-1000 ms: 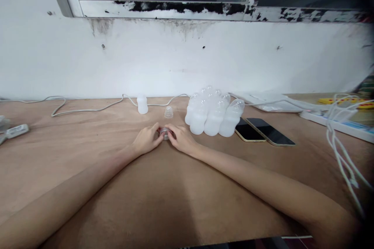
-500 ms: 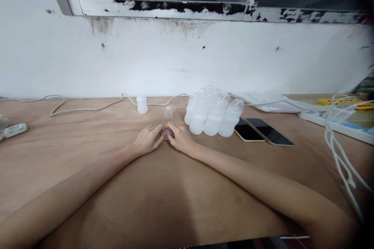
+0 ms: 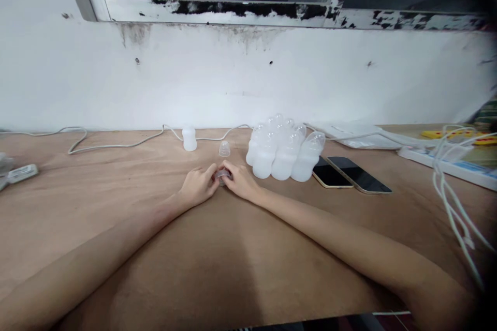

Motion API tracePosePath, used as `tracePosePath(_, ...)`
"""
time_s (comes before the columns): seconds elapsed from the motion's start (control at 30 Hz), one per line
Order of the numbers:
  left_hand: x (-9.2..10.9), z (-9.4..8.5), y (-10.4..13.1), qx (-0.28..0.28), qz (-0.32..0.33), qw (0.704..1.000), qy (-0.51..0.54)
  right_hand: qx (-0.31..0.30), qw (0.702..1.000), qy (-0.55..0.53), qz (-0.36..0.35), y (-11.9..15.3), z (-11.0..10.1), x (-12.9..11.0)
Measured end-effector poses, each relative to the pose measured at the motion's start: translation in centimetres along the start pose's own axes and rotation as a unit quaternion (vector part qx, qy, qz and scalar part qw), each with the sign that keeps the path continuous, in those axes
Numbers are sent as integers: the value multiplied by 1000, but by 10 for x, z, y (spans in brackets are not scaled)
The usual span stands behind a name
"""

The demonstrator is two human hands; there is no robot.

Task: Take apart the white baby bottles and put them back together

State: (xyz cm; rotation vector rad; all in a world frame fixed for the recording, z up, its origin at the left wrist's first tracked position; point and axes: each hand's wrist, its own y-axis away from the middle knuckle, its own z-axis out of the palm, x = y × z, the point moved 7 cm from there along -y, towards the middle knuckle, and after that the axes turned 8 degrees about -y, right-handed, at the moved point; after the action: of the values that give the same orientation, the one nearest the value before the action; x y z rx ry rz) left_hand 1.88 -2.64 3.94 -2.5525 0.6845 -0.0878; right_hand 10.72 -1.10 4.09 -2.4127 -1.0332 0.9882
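Note:
Between my two hands, low over the brown table (image 3: pixel 217 258), is a small clear round piece (image 3: pixel 222 176). My left hand (image 3: pixel 200 185) grips it from the left, fingers closed, and my right hand (image 3: pixel 239 181) grips it from the right. Its details are partly hidden by my fingers. Just beyond them a clear dome-shaped cap (image 3: pixel 224 149) stands on the table. Farther back on the left is a white, narrow-waisted bottle (image 3: pixel 189 139) with no dome on it. Several similar white bottles with clear domed tops (image 3: pixel 282 158) stand grouped right of my hands.
Two phones (image 3: pixel 333 173) (image 3: pixel 359 175) lie right of the bottles. Behind them are a plastic bag (image 3: pixel 353 137) and a white power strip (image 3: pixel 450 165) with loose cables. A thin cable (image 3: pixel 112 146) runs along the wall. A white item (image 3: pixel 22 174) lies far left.
My fingers have shifted slightly around the clear piece, which shows a little differently between them. Both hands remain in nearly the same place.

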Motion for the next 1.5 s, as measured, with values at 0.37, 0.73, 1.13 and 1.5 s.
tracePosePath(0.37,-16,3,-1,-34,-64,997,26,-12,1000,19,-12,5,2,-3)
tracePosePath(0.73,-9,7,-8,-32,-46,998,27,13,999,18,34,2,1,5)
tracePosePath(1.13,-9,7,-8,-17,-8,994,111,10,996,-54,74,1,-2,7)
tracePosePath(1.5,-15,10,-10,-8,-40,987,154,-19,999,-28,-18,0,4,-3)
